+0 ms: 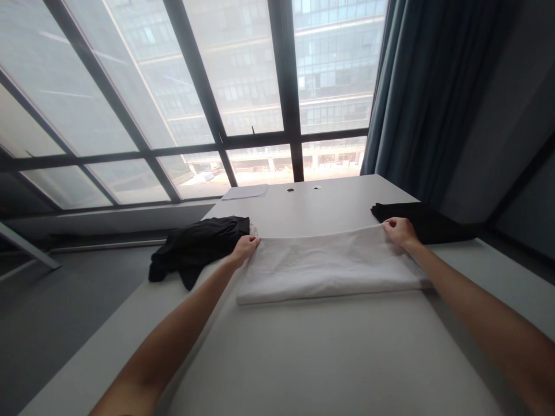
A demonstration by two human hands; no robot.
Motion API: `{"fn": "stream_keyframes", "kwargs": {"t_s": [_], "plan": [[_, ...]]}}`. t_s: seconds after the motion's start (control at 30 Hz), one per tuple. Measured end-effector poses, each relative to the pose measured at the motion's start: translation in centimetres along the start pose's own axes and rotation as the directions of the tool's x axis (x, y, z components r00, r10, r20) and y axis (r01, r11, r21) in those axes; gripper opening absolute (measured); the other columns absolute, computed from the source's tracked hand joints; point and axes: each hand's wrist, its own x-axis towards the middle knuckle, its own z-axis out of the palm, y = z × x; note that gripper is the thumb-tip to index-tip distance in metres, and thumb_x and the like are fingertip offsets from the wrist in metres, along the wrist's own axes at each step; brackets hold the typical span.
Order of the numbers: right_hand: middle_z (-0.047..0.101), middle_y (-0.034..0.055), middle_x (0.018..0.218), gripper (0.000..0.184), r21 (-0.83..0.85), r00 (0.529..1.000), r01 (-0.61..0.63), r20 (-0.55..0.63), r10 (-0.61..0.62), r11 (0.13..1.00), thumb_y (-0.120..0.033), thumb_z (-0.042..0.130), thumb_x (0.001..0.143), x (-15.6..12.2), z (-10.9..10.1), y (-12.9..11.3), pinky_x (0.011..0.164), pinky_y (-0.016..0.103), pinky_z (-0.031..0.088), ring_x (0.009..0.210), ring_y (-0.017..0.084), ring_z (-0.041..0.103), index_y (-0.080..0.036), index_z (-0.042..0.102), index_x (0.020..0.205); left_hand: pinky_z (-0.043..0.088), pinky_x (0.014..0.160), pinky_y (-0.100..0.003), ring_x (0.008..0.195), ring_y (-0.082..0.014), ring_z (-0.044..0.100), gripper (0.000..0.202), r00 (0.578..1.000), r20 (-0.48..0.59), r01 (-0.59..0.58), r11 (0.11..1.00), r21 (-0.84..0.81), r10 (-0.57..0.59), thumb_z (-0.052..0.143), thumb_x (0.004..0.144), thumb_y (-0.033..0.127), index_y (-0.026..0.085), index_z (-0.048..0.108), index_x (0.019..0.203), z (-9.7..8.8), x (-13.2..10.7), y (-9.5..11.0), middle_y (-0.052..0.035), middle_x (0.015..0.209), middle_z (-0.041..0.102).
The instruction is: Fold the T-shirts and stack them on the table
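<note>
A white cloth (329, 263), perhaps a garment folded into a wide rectangle, lies across the middle of the white table. Its far edge is stretched between my two hands and slightly lifted, while the near edge rests on the tabletop. My left hand (246, 247) pinches the far left corner. At the far right corner, my right hand (399, 230) has its fingers closed on the same cloth. A crumpled black garment (199, 245) sits just left of my left hand. Beyond my right hand lies a flat, folded black cloth (433, 222).
The white table (325, 352) runs away toward large windows. Some white paper sheets (245, 192) lie at its far left, near a round dark cable hole (290, 190). A blue-grey curtain (425, 104) hangs at the right. The floor shows left of the table.
</note>
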Motion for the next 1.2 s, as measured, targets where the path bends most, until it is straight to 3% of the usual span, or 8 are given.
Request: {"fn": "stream_keyframes", "kwargs": {"t_s": [0.3, 0.53, 0.67, 0.77, 0.9, 1.0, 1.07, 1.2], "plan": [[0.076, 0.0114, 0.083, 0.022, 0.000, 1.000, 0.018, -0.024, -0.018, 1.000, -0.027, 0.063, 0.076, 0.5, 0.7, 0.0, 0.068, 0.027, 0.051, 0.080, 0.024, 0.071, -0.014, 0.077, 0.087, 0.030, 0.053, -0.023, 0.059, -0.0143, 0.044, 0.032, 0.998, -0.045, -0.029, 0.997, 0.076, 0.033, 0.059, 0.068, 0.046, 0.016, 0.057, 0.055, 0.4, 0.1, 0.0, 0.0015, 0.055, 0.048], [0.076, 0.0127, 0.089, 0.024, -0.088, 0.999, -0.024, 0.030, 0.027, 0.996, -0.028, 0.061, 0.081, 0.5, 0.7, -0.2, 0.072, 0.029, 0.050, 0.086, 0.025, 0.070, -0.015, 0.077, 0.093, 0.038, 0.058, -0.025, 0.062, -0.0184, 0.052, 0.029, 0.996, -0.058, -0.049, 0.962, 0.270, 0.067, 0.056, 0.079, 0.040, 0.017, 0.056, 0.061, 0.5, 0.3, 0.5, 0.0003, 0.057, 0.051], [0.071, 0.0181, 0.112, 0.033, -0.215, 0.996, 0.085, -0.007, -0.088, 0.973, -0.028, 0.055, 0.087, -1.8, 0.9, -2.5, 0.087, 0.036, 0.050, 0.104, 0.030, 0.064, -0.013, 0.073, 0.111, 0.047, 0.087, -0.036, 0.099, -0.0289, 0.061, 0.028, 0.981, -0.047, -0.156, 0.901, 0.404, 0.190, 0.056, 0.085, 0.033, 0.011, 0.066, 0.099, 1.1, -1.3, 2.4, -0.0150, 0.100, 0.067], [0.063, 0.0182, 0.130, 0.042, -0.283, 0.955, 0.285, 0.003, -0.296, 0.916, -0.026, 0.043, 0.094, -5.7, 2.2, -6.5, 0.102, 0.039, 0.043, 0.121, 0.031, 0.054, -0.011, 0.065, 0.126, 0.036, 0.108, -0.043, 0.128, -0.0324, 0.050, 0.044, 0.945, 0.070, -0.315, 0.829, 0.461, 0.320, 0.052, 0.090, 0.028, 0.009, 0.056, 0.130, 4.1, -4.0, 4.9, -0.0218, 0.136, 0.055], [0.057, 0.0161, 0.142, 0.048, -0.171, 0.852, 0.495, 0.286, -0.438, 0.852, -0.029, 0.037, 0.097, -12.3, 5.3, -11.6, 0.112, 0.036, 0.035, 0.132, 0.027, 0.048, -0.011, 0.057, 0.137, 0.030, 0.116, -0.033, 0.135, -0.0239, 0.048, 0.046, 0.838, 0.334, -0.542, 0.732, 0.414, 0.432, 0.046, 0.097, 0.031, 0.019, 0.053, 0.141, 10.9, -8.4, 8.1, -0.0108, 0.146, 0.054], [0.043, 0.0185, 0.155, 0.054, -0.169, 0.795, 0.545, 0.414, -0.443, 0.821, -0.024, 0.034, 0.097, -15.8, 7.3, -12.9, 0.117, 0.044, 0.027, 0.144, 0.030, 0.035, -0.006, 0.046, 0.147, 0.020, 0.121, -0.044, 0.147, -0.0258, 0.032, 0.054, 0.739, 0.502, -0.661, 0.630, 0.408, 0.449, 0.030, 0.103, 0.031, 0.016, 0.036, 0.154, 14.8, -10.8, 8.7, -0.0127, 0.158, 0.040], [0.036, 0.0196, 0.159, 0.056, -0.181, 0.782, 0.544, 0.462, -0.417, 0.819, -0.022, 0.032, 0.097, -16.7, 7.9, -12.8, 0.119, 0.048, 0.022, 0.148, 0.032, 0.029, -0.004, 0.041, 0.150, 0.018, 0.121, -0.049, 0.151, -0.0273, 0.023, 0.057, 0.728, 0.540, -0.671, 0.599, 0.437, 0.422, 0.022, 0.105, 0.033, 0.013, 0.027, 0.158, 16.0, -11.5, 8.2, -0.0143, 0.161, 0.032], [0.034, 0.0172, 0.160, 0.056, -0.156, 0.777, 0.518, 0.496, -0.387, 0.841, -0.023, 0.029, 0.099, -15.6, 7.5, -12.3, 0.120, 0.046, 0.021, 0.149, 0.028, 0.028, -0.007, 0.041, 0.151, 0.016, 0.121, -0.052, 0.153, -0.0295, 0.018, 0.060, 0.747, 0.547, -0.649, 0.593, 0.477, 0.377, 0.022, 0.105, 0.040, 0.012, 0.026, 0.158, 16.0, -11.6, 7.4, -0.0154, 0.163, 0.026]]}}
